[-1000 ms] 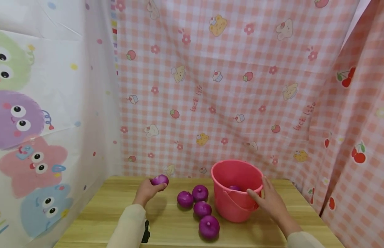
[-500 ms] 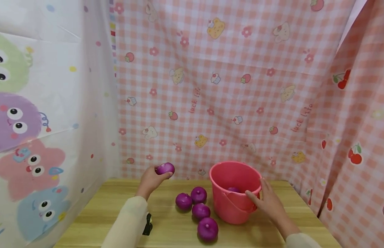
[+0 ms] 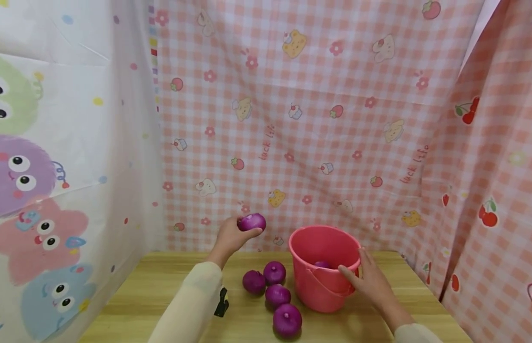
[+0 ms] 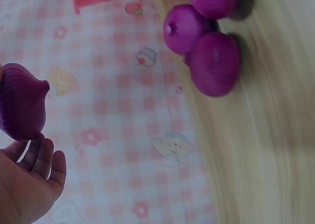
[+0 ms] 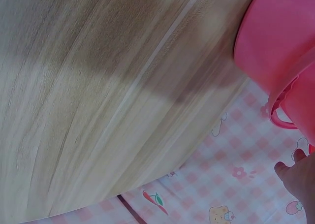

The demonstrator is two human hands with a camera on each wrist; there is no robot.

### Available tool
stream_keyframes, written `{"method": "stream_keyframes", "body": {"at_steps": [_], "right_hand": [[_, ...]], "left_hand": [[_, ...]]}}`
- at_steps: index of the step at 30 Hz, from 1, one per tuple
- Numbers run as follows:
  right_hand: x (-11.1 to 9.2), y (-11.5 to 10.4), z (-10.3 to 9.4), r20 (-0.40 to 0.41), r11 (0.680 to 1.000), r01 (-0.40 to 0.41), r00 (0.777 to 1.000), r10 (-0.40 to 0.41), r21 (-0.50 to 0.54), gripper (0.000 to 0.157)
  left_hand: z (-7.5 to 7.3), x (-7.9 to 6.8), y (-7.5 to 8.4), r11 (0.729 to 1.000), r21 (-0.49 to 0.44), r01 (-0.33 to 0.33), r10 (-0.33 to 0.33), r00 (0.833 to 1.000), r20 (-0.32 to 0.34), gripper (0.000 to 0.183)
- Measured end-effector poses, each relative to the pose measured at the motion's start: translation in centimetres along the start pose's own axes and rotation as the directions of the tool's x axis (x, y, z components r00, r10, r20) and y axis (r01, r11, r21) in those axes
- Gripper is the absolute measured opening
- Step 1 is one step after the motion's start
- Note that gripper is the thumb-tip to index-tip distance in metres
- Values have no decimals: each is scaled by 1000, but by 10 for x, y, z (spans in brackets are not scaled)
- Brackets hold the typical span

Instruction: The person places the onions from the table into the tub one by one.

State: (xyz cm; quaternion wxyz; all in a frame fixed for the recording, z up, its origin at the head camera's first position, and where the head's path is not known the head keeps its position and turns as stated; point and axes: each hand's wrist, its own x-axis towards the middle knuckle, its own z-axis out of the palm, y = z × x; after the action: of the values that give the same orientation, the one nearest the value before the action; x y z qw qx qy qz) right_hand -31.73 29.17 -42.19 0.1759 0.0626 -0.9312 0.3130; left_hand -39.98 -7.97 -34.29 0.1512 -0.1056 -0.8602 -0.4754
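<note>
Raised above the table, a purple onion (image 3: 254,222) is held between the thumb and fingers of my left hand (image 3: 231,239). The left wrist view shows its pointed tip facing away from the palm. My right hand (image 3: 374,281) rests at the right side of the pink bucket (image 3: 317,291), thumb near the front rim and fingers spread along the outside. Inside the bucket lies another onion (image 3: 322,264), mostly hidden by the wall. Several purple onions (image 3: 278,296) sit in a loose row on the table, left of the bucket.
The wooden table (image 3: 180,276) ends at a pink checked cloth (image 3: 266,166) behind it. A white cloth with cartoon figures (image 3: 56,190) hangs on the left, and more checked cloth (image 3: 497,166) on the right. A black strap (image 3: 221,302) hangs below my left sleeve.
My left hand has lifted the onion up and carried it right, toward the bucket. The right hand stays at the bucket's rim. The head view has tilted slightly.
</note>
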Motion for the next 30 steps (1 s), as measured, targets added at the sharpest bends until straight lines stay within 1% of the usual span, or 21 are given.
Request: {"method": "stream_keyframes", "body": {"at_steps": [2,9,16,21,25,28,30], "right_hand": [[0,-1,1,0,1000,-3,1000,3,1,97],[0,-2,2,14,1000,-9,1000,9,-4,98],[-3,0,1,27,1000,-25,999,25,-11,98],[-2,0,0,39,999,-33,999,34,-14,99],[-1,-1,1,37,1000,-28,999,28,-10,99],[-1,-1,0,26,1000,-20,999,20,-7,98],[-1,-1,0,28,1000,-20,999,20,-11,99]], "left_hand": [[3,0,6,1000,0,-6,6,1000,6,72],[16,-2,26,999,-41,19,-17,999,48,73],[37,-7,44,999,-34,-33,36,996,87,69],[52,-11,55,997,-59,-41,48,991,128,67],[66,-12,63,996,-45,-79,85,983,160,65],[77,-12,68,992,-16,-123,124,975,183,61],[84,-12,71,992,-8,-130,129,970,204,60]]}}
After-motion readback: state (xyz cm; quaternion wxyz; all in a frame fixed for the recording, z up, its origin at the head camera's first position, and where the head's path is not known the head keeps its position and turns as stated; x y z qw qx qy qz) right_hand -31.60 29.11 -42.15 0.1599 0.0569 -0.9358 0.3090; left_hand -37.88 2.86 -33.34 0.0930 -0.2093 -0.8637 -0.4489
